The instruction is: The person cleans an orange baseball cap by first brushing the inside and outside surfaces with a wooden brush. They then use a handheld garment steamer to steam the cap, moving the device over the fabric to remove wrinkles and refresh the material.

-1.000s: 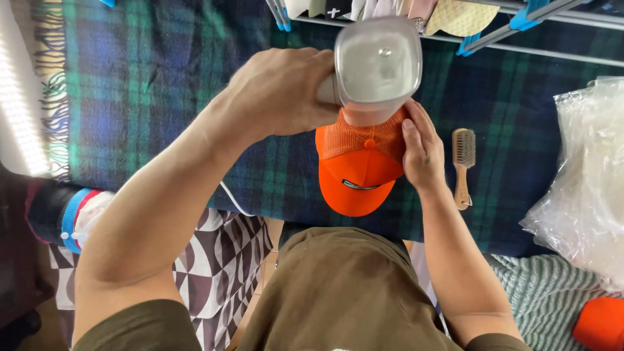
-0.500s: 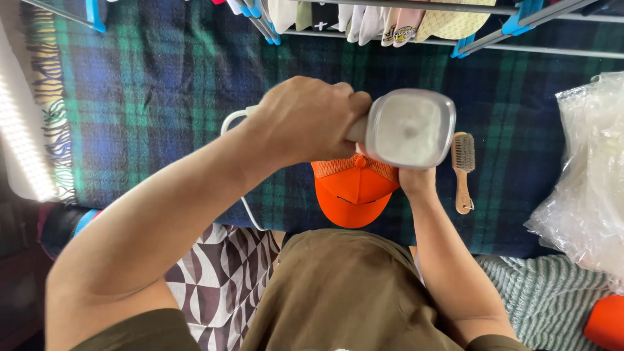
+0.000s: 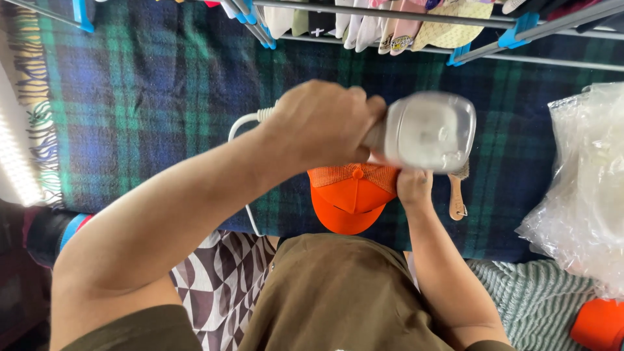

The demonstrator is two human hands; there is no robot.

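Note:
My left hand [image 3: 322, 120] is closed round the handle of a white handheld garment steamer [image 3: 426, 130], held up close to the camera with its white cord [image 3: 244, 123] trailing left. Below it an orange cap [image 3: 351, 198] with a mesh back lies on the blue and green plaid blanket [image 3: 143, 97]. My right hand [image 3: 415, 188] grips the cap's right side; its fingers are partly hidden behind the steamer head.
A wooden-handled brush [image 3: 457, 198] lies just right of the cap. Clear plastic bags [image 3: 585, 188] pile at the right, with another orange thing [image 3: 598, 324] below them. A metal rail [image 3: 403, 13] with hanging caps crosses the top. A geometric-patterned cloth [image 3: 221, 286] hangs below.
The steamer has swung from above the cap to its right side and closer to the camera. The cap has shifted slightly lower and left in view, with my right hand still on it.

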